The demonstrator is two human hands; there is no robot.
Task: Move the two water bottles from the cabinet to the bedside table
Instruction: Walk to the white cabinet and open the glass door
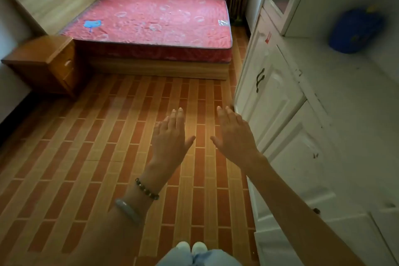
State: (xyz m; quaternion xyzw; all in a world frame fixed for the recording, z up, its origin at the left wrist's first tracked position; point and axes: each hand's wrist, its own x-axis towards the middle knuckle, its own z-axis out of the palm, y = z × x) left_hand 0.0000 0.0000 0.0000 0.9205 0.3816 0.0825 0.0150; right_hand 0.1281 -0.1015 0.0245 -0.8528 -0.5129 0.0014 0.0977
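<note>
Above the tiled floor [90,136], both hands extend forward, palms down, fingers spread flat. The left hand [170,136] and the right hand [234,134] are released and hold nothing. The white cabinet [280,101] stands just beside the right hand; the bedside table [41,60] sits well apart, at the bed's [151,19] near corner. No water bottle is identifiable; a blurred blue object [354,30] rests on the cabinet counter. The task appears unstarted. The next move calls for turning right and locating the bottles.

Brick-pattern floor [108,136]; bare red mattress [151,22] on wooden bed base; pale walls, dim light.
</note>
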